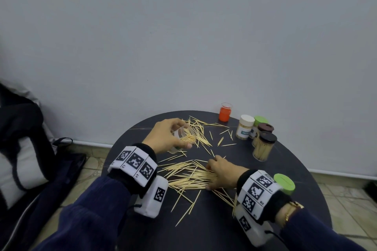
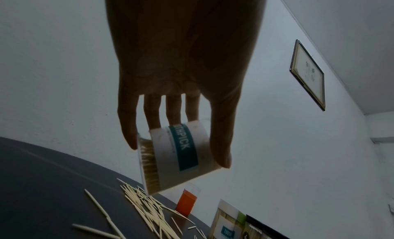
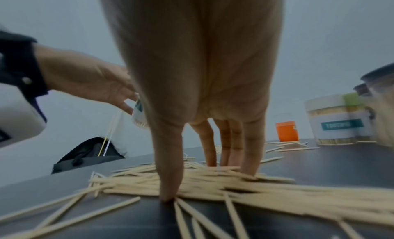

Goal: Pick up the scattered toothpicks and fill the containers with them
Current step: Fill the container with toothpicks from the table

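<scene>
Loose toothpicks [image 1: 187,175] lie in a thick pile on the dark round table [image 1: 285,159], with a second scatter [image 1: 201,130] farther back. My left hand [image 1: 169,138] grips a clear labelled container [image 2: 187,151], tilted on its side above the far scatter and partly filled with toothpicks. My right hand [image 1: 218,171] is spread over the near pile [image 3: 213,183]. Its fingers are straight, the fingertips [image 3: 247,172] press on the sticks and the thumb [image 3: 168,188] touches the table at the pile's edge.
At the back right stand an orange container [image 1: 225,112], a white-lidded jar [image 1: 244,127], a green-lidded jar [image 1: 260,121] and two brown-lidded jars [image 1: 264,145] full of toothpicks. A green lid [image 1: 284,184] lies by my right wrist. A dark bag [image 1: 24,138] sits left of the table.
</scene>
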Demonstrator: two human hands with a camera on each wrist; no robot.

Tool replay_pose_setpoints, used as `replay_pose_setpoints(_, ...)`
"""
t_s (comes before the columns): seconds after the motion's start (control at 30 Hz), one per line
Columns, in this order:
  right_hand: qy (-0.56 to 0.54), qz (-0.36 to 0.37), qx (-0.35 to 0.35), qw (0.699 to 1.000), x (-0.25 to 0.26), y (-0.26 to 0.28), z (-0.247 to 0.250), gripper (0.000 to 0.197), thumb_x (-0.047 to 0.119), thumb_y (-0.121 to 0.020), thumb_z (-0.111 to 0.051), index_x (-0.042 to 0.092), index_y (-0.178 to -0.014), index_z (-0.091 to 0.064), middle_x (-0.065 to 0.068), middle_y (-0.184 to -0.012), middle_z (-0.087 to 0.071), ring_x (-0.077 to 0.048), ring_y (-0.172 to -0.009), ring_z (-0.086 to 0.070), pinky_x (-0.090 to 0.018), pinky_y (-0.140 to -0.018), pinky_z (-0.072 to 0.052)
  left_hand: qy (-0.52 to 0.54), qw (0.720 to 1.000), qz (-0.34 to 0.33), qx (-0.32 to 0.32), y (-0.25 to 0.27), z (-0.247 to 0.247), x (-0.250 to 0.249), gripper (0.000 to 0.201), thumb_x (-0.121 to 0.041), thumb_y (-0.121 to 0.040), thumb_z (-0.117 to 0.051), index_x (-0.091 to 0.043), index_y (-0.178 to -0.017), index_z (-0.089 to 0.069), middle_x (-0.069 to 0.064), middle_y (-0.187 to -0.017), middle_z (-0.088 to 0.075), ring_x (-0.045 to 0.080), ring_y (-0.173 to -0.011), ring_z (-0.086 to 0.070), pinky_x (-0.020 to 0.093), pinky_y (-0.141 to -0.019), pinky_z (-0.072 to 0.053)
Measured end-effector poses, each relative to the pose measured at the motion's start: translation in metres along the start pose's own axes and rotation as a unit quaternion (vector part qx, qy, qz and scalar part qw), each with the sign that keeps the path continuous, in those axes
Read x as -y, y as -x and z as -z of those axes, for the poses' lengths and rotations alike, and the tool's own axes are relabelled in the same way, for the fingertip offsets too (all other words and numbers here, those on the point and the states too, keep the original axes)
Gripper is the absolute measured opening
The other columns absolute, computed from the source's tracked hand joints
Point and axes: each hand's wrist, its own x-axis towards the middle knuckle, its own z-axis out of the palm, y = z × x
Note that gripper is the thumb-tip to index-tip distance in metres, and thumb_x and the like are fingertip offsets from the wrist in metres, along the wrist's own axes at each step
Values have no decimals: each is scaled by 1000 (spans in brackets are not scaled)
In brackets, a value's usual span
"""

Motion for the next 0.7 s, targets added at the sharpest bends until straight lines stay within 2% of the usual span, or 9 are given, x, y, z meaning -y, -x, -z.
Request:
replay_pose_setpoints(0.1, 28, 19, -13, 999, 8, -4, -1, 60, 31, -88, -61, 6, -136, -36, -10, -138, -35, -24, -130, -35, -41, -108, -35, 2, 1000, 1, -4, 0, 2, 0, 53, -24, -67, -83, -24, -114, -58, 1, -121, -59, 10, -101, -51, 11, -64, -35)
replay_pose_setpoints(0.2, 85, 13, -23, 996, 17, -9, -3, 51, 21, -95, -50, 0, -138, -31, -12, -140, -33, -27, -133, -32, -46, -109, -29, -1, 1000, 1, -4, 1, 2, 1, 53, -25, -67, -83, -25, -114, -58, 1, -122, -59, 10, -101, -51, 13, -66, -36)
replay_pose_setpoints(0.33, 115, 9, -7, 993, 23, -13, 0, 43, 14, -101, -35, -6, -139, -27, -19, -142, -33, -30, -134, -31, -38, -109, -27, -3, 1000, 2, -4, 2, 3, 0, 53, -24, -68, -83, -24, -115, -58, 1, -122, -59, 10, -98, -51, 11, -62, -34)
replay_pose_setpoints(0.5, 145, 6, 10, 989, 25, -14, -1, 41, 5, -98, -37, -8, -136, -29, -22, -140, -34, -33, -132, -32, -38, -108, -28, -3, 1000, 0, -2, 2, 3, 0, 53, -23, -69, -82, -23, -116, -57, 2, -124, -58, 10, -99, -50, 12, -63, -36)
replay_pose_setpoints(0.6, 144, 11, 9, 990, 22, -17, -4, 40, 0, -96, -39, -8, -135, -30, -22, -139, -35, -33, -130, -33, -41, -107, -31, -8, 1000, 3, -3, 3, 3, 0, 54, -23, -68, -82, -22, -117, -58, 2, -125, -58, 11, -102, -49, 21, -75, -38)
replay_pose_setpoints(0.7, 126, 9, 13, 992, 21, -17, -6, 37, -1, -97, -33, -6, -133, -30, -22, -139, -35, -33, -131, -32, -42, -108, -30, -11, 1000, 4, -2, 3, 4, 1, 54, -24, -68, -82, -23, -116, -58, 2, -124, -58, 10, -102, -49, 17, -68, -37)
